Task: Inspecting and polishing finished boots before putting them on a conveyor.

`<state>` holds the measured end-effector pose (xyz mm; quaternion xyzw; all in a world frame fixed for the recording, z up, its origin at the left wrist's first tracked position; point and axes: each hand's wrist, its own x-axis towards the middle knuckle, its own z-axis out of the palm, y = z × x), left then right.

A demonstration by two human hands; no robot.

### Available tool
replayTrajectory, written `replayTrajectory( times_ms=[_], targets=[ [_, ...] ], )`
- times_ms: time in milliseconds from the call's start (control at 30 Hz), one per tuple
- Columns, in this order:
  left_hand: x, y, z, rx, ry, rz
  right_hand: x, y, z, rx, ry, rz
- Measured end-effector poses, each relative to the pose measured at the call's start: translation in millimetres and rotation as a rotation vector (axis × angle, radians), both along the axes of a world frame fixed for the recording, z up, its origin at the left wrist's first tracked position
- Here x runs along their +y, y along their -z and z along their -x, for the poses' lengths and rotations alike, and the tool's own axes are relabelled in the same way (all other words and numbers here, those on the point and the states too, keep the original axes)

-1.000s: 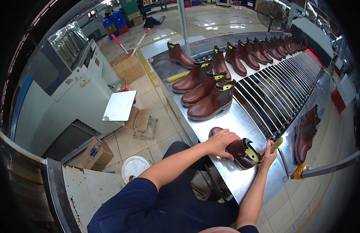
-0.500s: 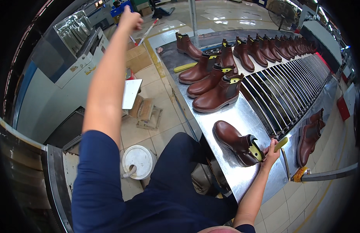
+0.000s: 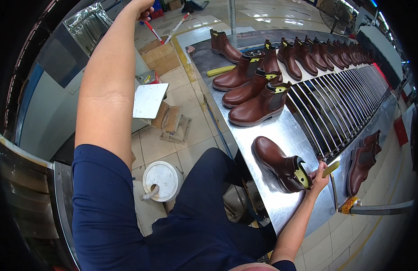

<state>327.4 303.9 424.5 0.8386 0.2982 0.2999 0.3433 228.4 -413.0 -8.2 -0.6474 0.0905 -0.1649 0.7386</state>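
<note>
Your right hand (image 3: 318,174) sat at the heel of the brown boot (image 3: 277,163), its grip pinching a yellow-handled tool (image 3: 330,169) against the boot's yellow tab. The boot lay on its side on the steel worktop (image 3: 285,133), near the edge closest to you, with bare metal between it and the three boots (image 3: 254,92) grouped farther up. To its right the roller track (image 3: 335,108) began just beside your hand, so little room was left there. Your left hand (image 3: 143,7) was raised well away, up at the top rim of the view and partly cut off; I couldn't tell whether its grip was spread or pressed together.
</note>
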Motion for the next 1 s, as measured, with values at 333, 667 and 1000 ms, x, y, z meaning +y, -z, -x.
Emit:
replayTrajectory(
  times_ms=[333,667,1000],
  targets=[
    [73.9,-22.5,27.9,0.142,0.959,0.335,13.9,2.2,-3.2,-0.008,-0.025,-0.036],
    [122.5,-55.2,34.3,0.443,1.116,0.236,19.1,8.7,-4.8,0.005,-0.042,-0.038],
    [28.8,-0.5,-8.7,0.172,0.02,-0.021,-4.2,2.1,0.6,0.01,0.004,0.018]
  ],
)
